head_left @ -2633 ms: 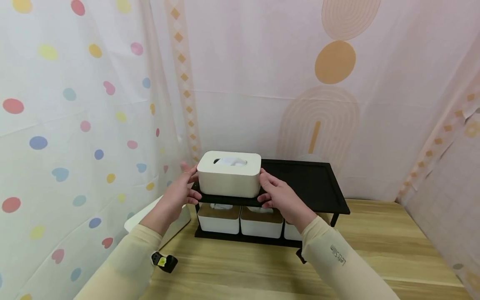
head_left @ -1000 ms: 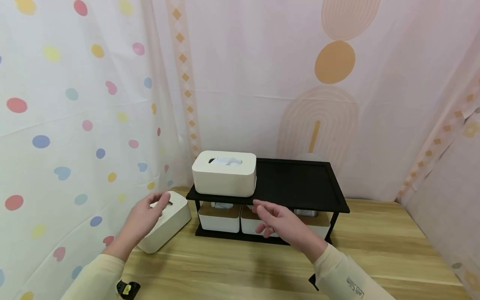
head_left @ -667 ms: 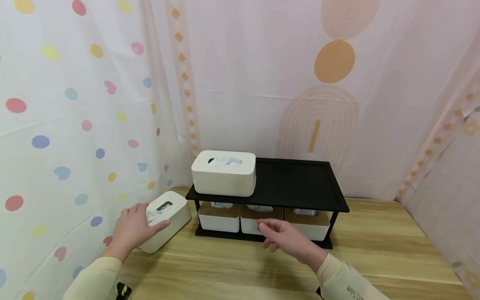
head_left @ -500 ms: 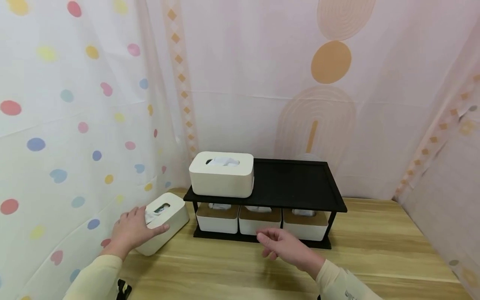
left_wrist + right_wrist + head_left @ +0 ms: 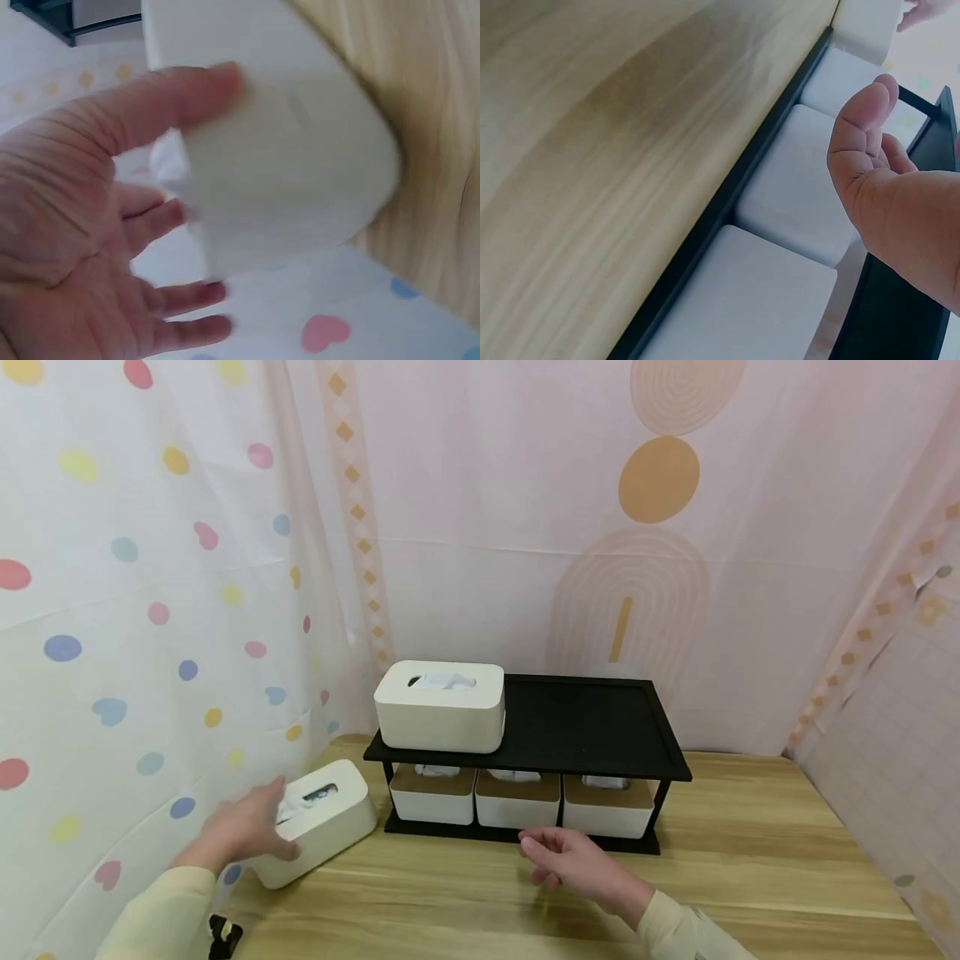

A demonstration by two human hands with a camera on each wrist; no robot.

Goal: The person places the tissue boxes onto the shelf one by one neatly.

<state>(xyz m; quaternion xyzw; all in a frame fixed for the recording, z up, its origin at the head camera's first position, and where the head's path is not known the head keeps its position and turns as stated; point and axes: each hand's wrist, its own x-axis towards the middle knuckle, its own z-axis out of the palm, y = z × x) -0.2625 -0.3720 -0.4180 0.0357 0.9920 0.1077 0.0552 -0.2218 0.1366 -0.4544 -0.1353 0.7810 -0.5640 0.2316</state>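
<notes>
My left hand is at the near end of a white tissue box on the wooden table, left of the black rack. In the left wrist view its thumb lies across the box's side, and the other fingers reach straight and spread past the top edge. Tissue shows in the box's oval slot. Another white tissue box sits on the left of the rack's upper shelf. My right hand, loosely curled and holding nothing, hovers in front of the rack.
Under the shelf stand three white boxes with brown tops: left, middle and right. A dotted curtain hangs close on the left, with a pale patterned curtain behind. The wooden table extends to the right.
Both hands have let go of the tissue box on the upper shelf. My left hand moved down to the table's box, whose near end has swung leftward. My right hand lowered.
</notes>
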